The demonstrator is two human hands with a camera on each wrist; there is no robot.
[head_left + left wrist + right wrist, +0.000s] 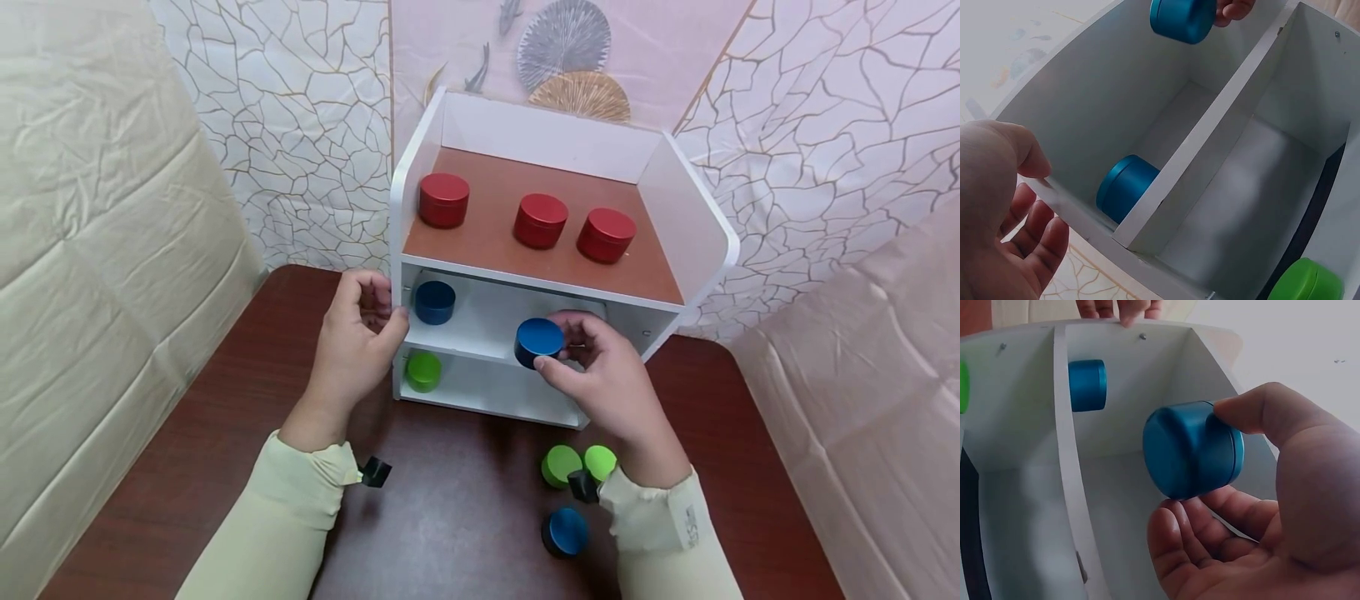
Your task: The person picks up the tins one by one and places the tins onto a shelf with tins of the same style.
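Note:
My right hand (611, 379) pinches a round blue tin (539, 340) between thumb and fingers, holding it in front of the white shelf unit's (495, 357) middle compartment. In the right wrist view the tin (1191, 450) lies on its side relative to the camera. My left hand (356, 346) grips the left side panel of the unit, thumb at the front edge and fingers outside. Close to it, another blue tin (435, 302) stands at the left of the middle shelf. Below that, a green tin (423, 372) stands at the left of the bottom shelf.
Three red tins (542, 221) stand on the brown top shelf (480, 242). On the dark wooden table (435, 517), near my right wrist, are two green tins (561, 466) and a blue tin (566, 532). Cloth-covered walls (97, 208) flank the table.

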